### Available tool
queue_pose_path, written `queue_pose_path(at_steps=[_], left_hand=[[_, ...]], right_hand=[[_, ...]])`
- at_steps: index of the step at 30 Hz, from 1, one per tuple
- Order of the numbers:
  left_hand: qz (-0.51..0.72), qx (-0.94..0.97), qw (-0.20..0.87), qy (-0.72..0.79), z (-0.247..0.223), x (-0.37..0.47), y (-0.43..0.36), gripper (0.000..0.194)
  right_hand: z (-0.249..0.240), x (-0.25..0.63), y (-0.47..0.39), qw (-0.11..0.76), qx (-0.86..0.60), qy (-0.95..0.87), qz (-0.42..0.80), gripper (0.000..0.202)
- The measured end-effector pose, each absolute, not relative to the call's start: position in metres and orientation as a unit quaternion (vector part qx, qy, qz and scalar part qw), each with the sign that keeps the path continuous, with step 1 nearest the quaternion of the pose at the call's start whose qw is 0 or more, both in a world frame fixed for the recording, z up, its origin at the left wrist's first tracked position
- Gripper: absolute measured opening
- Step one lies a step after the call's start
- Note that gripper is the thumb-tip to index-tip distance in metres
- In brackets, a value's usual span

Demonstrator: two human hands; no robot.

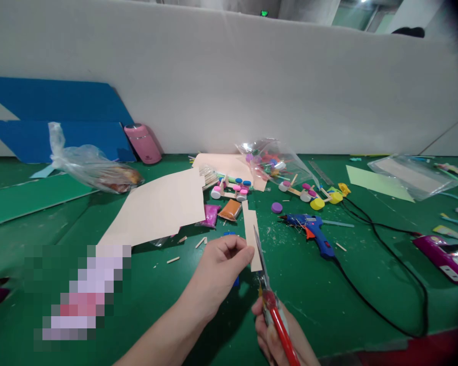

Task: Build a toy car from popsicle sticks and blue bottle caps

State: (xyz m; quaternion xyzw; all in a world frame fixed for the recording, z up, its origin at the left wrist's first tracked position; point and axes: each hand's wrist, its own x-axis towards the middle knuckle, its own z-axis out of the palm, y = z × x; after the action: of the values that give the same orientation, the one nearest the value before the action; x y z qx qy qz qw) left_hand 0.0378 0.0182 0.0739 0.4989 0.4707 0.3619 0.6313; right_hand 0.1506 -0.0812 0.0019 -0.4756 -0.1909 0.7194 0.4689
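Note:
A small strip of cream paper (251, 229) stands pinched between the thumb and fingers of my left hand (222, 272). Its top has a narrow step cut out at one side. Red-handled scissors (278, 320) are gripped in my right hand (295, 340), their blades lying along the strip's right edge. I cannot tell whether the blades are around the paper or just beside it. Part of a blue object lies hidden behind my left hand. A larger cream sheet (164, 206) with a notched right edge rests to the left.
A blue glue gun (307, 223) with a black cord lies right of the strip. Behind are small wheeled models (231, 190), an orange packet (231, 209) and a clear bag (278, 160) of colourful pieces. A purple power strip (445, 259) is far right, a pink bottle (143, 144) back left.

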Motion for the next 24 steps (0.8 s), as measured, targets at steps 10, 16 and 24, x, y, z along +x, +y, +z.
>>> queue_pose_path(at_steps=[10, 16, 24], left_hand=[[0.349, 0.507, 0.631, 0.471, 0.0761, 0.0382, 0.0172, 0.02], [0.347, 0.511, 0.632, 0.469, 0.0758, 0.0382, 0.0172, 0.021], [0.322, 0.517, 0.653, 0.45, 0.074, 0.0371, 0.0169, 0.022]], right_hand=[[0.0032, 0.1506, -0.0805, 0.476, -0.487, -0.188, 0.708, 0.049], [0.002, 0.1498, -0.0824, 0.479, -0.479, -0.209, 0.705, 0.047], [0.011, 0.1485, -0.084, 0.483, -0.507, -0.19, 0.688, 0.05]])
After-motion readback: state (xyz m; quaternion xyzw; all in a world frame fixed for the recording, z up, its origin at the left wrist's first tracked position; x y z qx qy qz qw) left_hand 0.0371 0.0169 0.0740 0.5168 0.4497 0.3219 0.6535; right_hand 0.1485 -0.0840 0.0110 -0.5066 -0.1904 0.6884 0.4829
